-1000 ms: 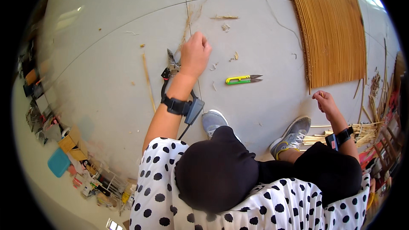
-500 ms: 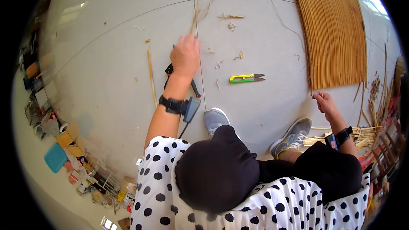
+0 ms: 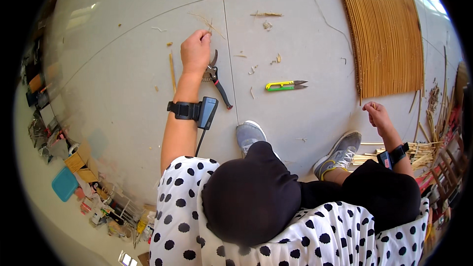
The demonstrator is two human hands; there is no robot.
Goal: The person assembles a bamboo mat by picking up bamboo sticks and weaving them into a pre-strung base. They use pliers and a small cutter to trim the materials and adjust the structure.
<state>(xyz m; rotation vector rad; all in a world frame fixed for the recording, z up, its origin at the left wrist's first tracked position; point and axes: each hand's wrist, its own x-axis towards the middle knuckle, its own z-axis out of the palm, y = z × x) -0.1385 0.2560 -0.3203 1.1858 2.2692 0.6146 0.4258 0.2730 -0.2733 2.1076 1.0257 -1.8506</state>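
Observation:
My left hand [image 3: 195, 51] is closed at the end of its outstretched arm, with thin straw strands [image 3: 207, 20] sticking out beyond its fingertips. Just right of it lie pruning shears [image 3: 219, 88] with black and red handles, their upper part partly behind my wrist. A thin yellow stick [image 3: 172, 71] lies left of that forearm. Beside the near edge of a brown slatted mat [image 3: 387, 39], my right hand [image 3: 378, 117] is closed; what its fingers hold, if anything, is too small to name. Yellow-green thread snips [image 3: 286, 85] lie between the hands.
Straw scraps [image 3: 268, 15] and short bits are scattered over the pale tiled floor [image 3: 290, 128]. A pile of thin sticks [image 3: 414, 155] lies right of my shoe [image 3: 340, 152]. Boxes, a teal lid [image 3: 64, 183] and clutter line the left side.
My left hand has moved left and slightly up with the straw strands, uncovering more of the pruning shears. The right hand has hardly moved.

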